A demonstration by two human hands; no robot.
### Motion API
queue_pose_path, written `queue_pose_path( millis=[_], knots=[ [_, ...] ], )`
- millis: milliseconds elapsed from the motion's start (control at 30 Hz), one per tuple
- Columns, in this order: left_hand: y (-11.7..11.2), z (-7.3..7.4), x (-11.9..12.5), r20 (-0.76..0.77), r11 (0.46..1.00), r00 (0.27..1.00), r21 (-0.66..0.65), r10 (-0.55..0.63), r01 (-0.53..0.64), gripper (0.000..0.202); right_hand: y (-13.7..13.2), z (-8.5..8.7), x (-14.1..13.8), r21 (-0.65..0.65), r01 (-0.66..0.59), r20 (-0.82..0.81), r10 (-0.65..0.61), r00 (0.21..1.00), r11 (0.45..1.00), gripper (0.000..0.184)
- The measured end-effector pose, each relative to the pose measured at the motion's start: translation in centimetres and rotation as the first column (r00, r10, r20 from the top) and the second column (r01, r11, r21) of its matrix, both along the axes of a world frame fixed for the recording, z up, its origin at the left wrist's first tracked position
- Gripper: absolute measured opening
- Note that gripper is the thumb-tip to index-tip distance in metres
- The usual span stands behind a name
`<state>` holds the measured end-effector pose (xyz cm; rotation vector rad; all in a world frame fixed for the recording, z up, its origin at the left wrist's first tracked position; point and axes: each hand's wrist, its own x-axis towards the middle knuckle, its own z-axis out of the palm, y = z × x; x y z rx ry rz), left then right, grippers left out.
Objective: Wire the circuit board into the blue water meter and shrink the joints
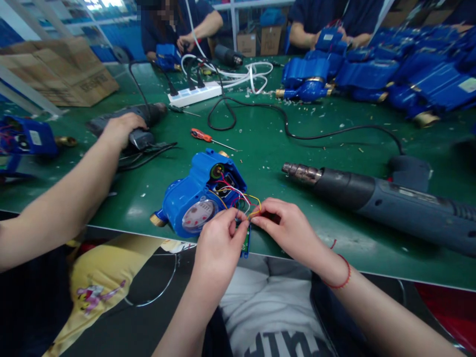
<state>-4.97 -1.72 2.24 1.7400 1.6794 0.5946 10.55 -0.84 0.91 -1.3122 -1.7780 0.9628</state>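
Note:
A blue water meter [199, 191] with brass ends lies at the table's front edge, its wiring compartment uncovered. Red, white and yellow wires [238, 191] run out of that compartment toward my fingers. My left hand [223, 235] is closed, thumb and forefinger pinching the wire ends just right of the dial. From the other side, my right hand [282, 223] pinches the yellow and red wires, its fingertips nearly meeting the left ones. Below the fingertips a green circuit board [245, 240] in a blue cover shows in part.
A large heat gun [345, 191] lies at right, its black cord curving behind. An orange screwdriver [203, 135] sits beyond the meter. At left, a co-worker's hand [126, 129] rests on another heat gun [148, 116]. Farther back are a power strip [197, 94] and several blue meters [357, 74].

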Motion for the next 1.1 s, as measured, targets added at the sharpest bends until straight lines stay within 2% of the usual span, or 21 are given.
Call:
queue_pose_path(
  millis=[267, 467, 567, 733, 967, 1100],
  knots=[
    [0.1, -0.1, -0.1, 0.068, 1.0, 0.997, -0.003, -0.018, 0.018, 0.015, 0.3, 0.2, -0.7, -0.225, 0.08, -0.152, -0.116, 0.982, 0.971, 0.016],
    [0.1, 0.1, -0.4, 0.16, 0.996, 0.987, -0.085, -0.018, 0.032, 0.023, 0.5, 0.7, -0.3, -0.426, -0.043, -0.248, -0.071, 0.966, 0.904, 0.015],
    [0.2, 0.3, -0.4, 0.172, 0.994, 0.985, -0.1, -0.021, 0.039, 0.025, 0.5, 0.4, -0.2, -0.4, -0.036, -0.226, -0.061, 0.972, 0.916, 0.018],
    [0.3, 0.2, -0.4, 0.185, 0.995, 0.983, -0.096, -0.019, 0.038, 0.024, 0.3, -0.4, 0.3, -0.208, 0.106, -0.136, -0.136, 0.981, 0.973, 0.015],
    [0.3, 0.1, -0.3, 0.214, 0.996, 0.977, -0.087, -0.017, 0.037, 0.022, 0.0, -0.3, 0.3, -0.267, -0.01, -0.253, -0.06, 0.966, 0.964, 0.009],
    [0.3, 0.0, -0.3, 0.221, 0.995, 0.975, -0.088, -0.017, 0.037, 0.02, 0.1, -0.3, -0.2, -0.235, 0.003, -0.212, -0.054, 0.976, 0.972, 0.011]
  ],
)
